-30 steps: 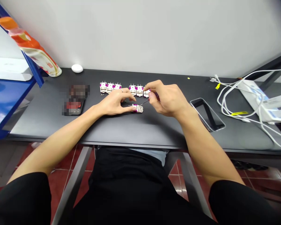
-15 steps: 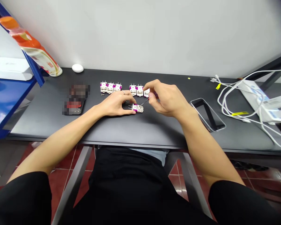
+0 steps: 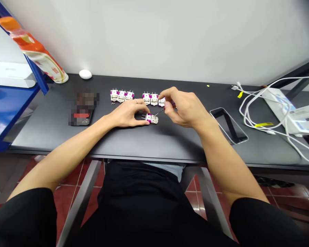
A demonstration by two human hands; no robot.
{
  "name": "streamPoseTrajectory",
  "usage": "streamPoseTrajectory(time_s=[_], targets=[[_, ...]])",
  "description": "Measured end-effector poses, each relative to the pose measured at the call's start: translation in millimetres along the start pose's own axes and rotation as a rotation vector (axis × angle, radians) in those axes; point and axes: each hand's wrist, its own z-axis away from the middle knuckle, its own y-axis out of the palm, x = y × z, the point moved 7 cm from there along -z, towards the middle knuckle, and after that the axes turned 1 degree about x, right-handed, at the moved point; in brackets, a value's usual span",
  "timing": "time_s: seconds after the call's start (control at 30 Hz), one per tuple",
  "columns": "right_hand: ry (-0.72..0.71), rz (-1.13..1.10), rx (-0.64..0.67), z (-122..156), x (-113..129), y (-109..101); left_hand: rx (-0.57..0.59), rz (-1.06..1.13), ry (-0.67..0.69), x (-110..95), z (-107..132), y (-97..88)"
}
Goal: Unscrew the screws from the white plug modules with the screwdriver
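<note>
My left hand rests on the black desk with thumb and fingertips pinching a small white and magenta plug part that lies flat. My right hand is closed around a thin screwdriver with a red handle, its metal tip touching the part. Behind the hands stands a row of similar plug parts: three on the left and several on the right, partly hidden by my right fingers.
A phone lies screen-up to the right. A dark blurred object lies to the left. White cables and a power strip fill the right end. An orange bottle, a white egg-shaped item and a blue shelf sit at the left.
Almost nothing has moved. My right hand has shifted slightly on the screwdriver while the tip stays at the plug part held by my left hand.
</note>
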Motion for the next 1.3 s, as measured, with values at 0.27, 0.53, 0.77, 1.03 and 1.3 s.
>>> streamPoseTrajectory(time_s=[0.27,0.53,0.77,1.03,1.3], targets=[[-0.014,-0.014,-0.015,0.0,0.9,-1.3,0.007,-0.005,-0.010,-0.1,-0.4,1.0],[-0.079,-0.022,-0.015,1.4,4.1,-2.2,0.002,-0.002,-0.001,-0.8,-0.3,0.7],[-0.133,-0.031,-0.024,1.1,7.7,-2.3,0.004,0.006,-0.009,-0.9,0.1,0.9],[0.042,-0.004,0.028,-3.5,-0.2,-2.0,0.004,-0.001,-0.019,0.6,-0.5,1.3],[0.015,-0.012,0.050,-2.0,-0.1,-3.7,-0.005,0.006,0.005,-1.0,0.2,0.8]])
